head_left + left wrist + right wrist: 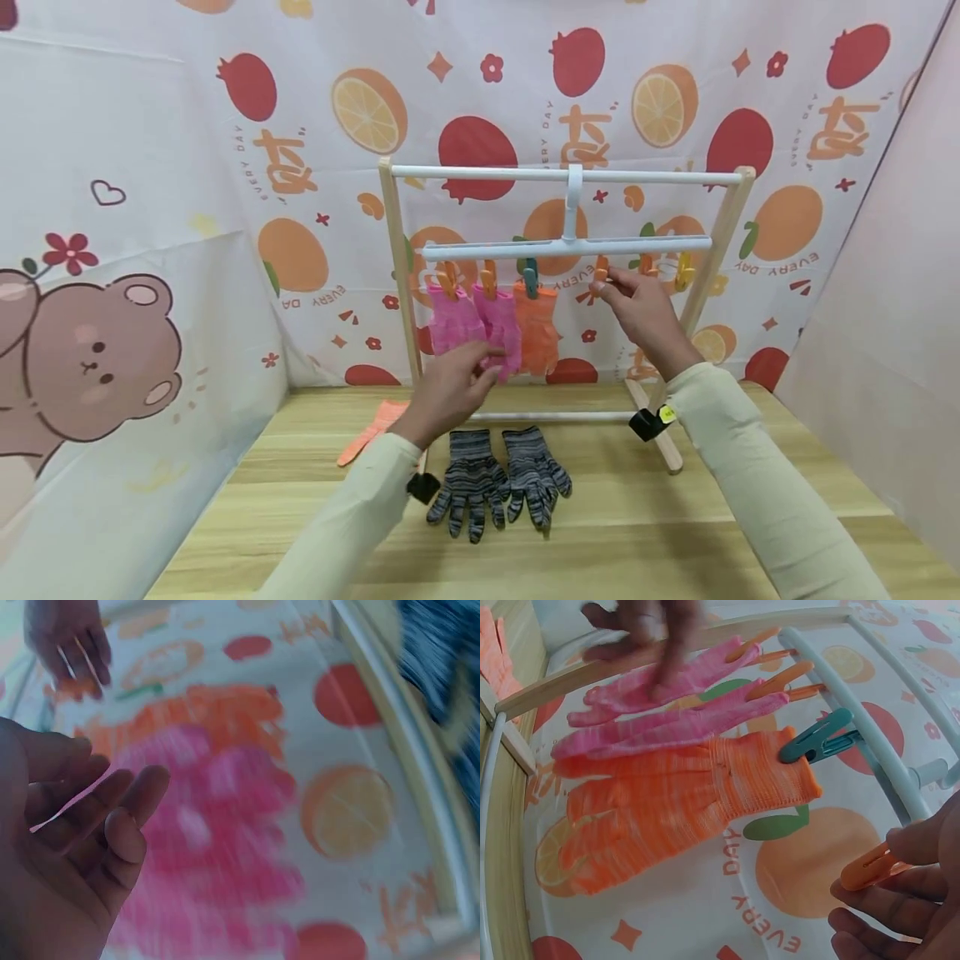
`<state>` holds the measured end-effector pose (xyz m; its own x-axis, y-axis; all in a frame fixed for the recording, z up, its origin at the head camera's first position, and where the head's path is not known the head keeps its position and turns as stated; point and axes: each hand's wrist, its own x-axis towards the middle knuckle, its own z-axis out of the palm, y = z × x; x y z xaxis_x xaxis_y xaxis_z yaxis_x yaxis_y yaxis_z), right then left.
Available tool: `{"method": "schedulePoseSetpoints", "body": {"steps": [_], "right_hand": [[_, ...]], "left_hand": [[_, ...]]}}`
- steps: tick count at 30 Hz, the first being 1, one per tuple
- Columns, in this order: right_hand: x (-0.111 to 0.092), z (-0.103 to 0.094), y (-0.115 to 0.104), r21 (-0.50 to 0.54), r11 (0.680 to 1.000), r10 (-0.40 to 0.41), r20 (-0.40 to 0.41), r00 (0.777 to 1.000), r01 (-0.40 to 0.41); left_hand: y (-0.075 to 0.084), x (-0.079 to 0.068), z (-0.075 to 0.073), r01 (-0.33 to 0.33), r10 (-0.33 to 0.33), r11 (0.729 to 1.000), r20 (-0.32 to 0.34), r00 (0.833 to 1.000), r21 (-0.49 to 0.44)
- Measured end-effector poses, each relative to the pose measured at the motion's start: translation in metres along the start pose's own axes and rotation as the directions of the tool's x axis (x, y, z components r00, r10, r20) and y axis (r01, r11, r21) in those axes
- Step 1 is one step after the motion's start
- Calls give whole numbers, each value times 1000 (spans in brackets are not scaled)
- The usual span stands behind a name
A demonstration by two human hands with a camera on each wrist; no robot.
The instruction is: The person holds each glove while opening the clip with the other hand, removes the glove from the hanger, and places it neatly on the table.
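Note:
My right hand [645, 321] pinches an orange clothespin [870, 866] that hangs from the white hanger bar [495, 251]. Loosely bent and holding nothing, my left hand [453, 390] is in front of two pink gloves [453, 321]. Those gloves hang fingers down from orange clothespins [489, 277]. Beside them an orange glove [660, 810] hangs by its cuff from a teal clothespin [817, 739]. Farther right on the bar are another orange clothespin [648, 265] and a yellow clothespin [684, 271].
A wooden rack [397, 267] with a white top rail carries the hanger. Two grey striped gloves [471, 483] lie on the wooden table [600, 542] in front of it. Another orange glove [375, 425] lies at the left, partly behind my left arm. A fruit-print curtain [300, 100] hangs behind.

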<state>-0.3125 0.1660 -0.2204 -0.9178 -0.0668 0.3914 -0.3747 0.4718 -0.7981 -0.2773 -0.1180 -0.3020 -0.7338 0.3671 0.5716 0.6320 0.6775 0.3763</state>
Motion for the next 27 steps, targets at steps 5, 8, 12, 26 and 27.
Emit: {"method": "schedulePoseSetpoints", "body": {"steps": [5,8,12,26,27], "right_hand": [[-4,6,8,-26,1000,15,-26,1000,-16],[-3,11,8,-48,998,41,-55,998,-43],[-2,17,3,-118,984,129,-63,990,-135],[-1,41,-23,-132,985,-91,128,988,108],[1,43,-25,-98,988,-103,129,986,116]], "left_hand": [[27,16,15,-63,62,998,-35,997,-14],[37,22,18,-70,71,997,-69,995,14],[47,26,19,-53,59,997,-106,993,57],[57,26,24,-54,62,992,-60,996,118],[58,26,25,-50,57,992,-53,997,120]]}}
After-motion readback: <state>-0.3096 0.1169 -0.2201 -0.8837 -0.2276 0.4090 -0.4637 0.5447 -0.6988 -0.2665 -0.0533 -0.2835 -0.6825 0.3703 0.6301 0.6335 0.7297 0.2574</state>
